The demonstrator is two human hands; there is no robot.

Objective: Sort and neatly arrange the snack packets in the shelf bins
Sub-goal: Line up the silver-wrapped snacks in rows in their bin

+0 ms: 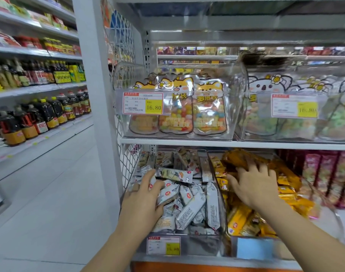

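Two clear bins stand side by side on the lower shelf. The left bin (187,247) is piled with several grey-white snack packets (189,211). My left hand (143,201) reaches in at its left side, fingers curled round a few of those packets. The right bin (252,250) holds several yellow-orange snack packets (238,218). My right hand (254,183) lies flat on top of that yellow pile, fingers spread and straight, pressing on the packets toward the back.
A third bin of pink packets (328,173) stands at the far right. On the shelf above, clear bins hold fox-print candy bags (187,107) and koala-print bags (285,114). A white wire mesh side panel (128,163) bounds the left. Bottles (40,118) line the aisle shelves left.
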